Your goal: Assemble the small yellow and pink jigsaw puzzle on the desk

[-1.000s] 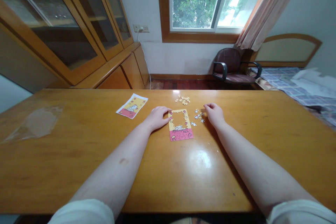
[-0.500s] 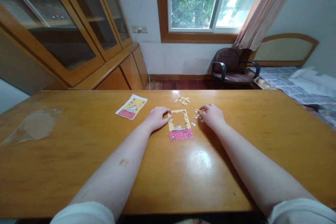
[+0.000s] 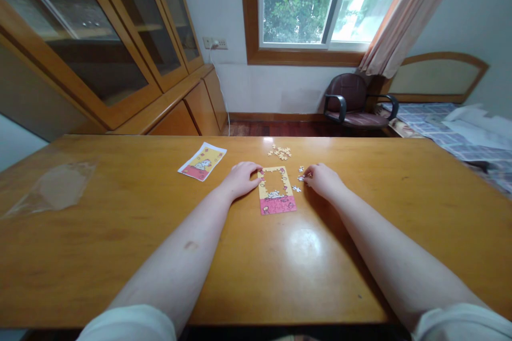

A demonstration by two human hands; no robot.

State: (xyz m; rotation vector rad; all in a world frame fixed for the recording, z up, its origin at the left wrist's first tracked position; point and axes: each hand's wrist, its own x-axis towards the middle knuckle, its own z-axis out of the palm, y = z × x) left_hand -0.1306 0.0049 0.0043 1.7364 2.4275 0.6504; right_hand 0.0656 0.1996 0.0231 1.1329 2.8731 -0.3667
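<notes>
A jigsaw puzzle (image 3: 278,204) lies flat before me, its pink lower part and yellow border joined around a hole in the middle. At its left edge rests my left hand (image 3: 242,179), thumb and forefinger apart and touching the border. To the right of the puzzle, my right hand (image 3: 323,181) bends down over a few loose pieces, its fingertips closed on a puzzle piece (image 3: 302,177) at the table; the fingers partly hide it. Another loose white piece (image 3: 296,188) lies nearer the puzzle's right edge. Beyond the puzzle is a small heap of yellowish pieces (image 3: 282,153).
A picture card (image 3: 202,161) with the same yellow and pink design lies left of my left hand. A clear plastic bag (image 3: 56,186) is spread at the wooden table's (image 3: 160,277) far left. Behind the table stand a cabinet (image 3: 160,112), an armchair (image 3: 348,98) and a bed (image 3: 424,122).
My right hand has shifted slightly among the loose pieces, which now lie a little differently by its fingertips. My left hand stays at the puzzle's edge. The view has moved slightly.
</notes>
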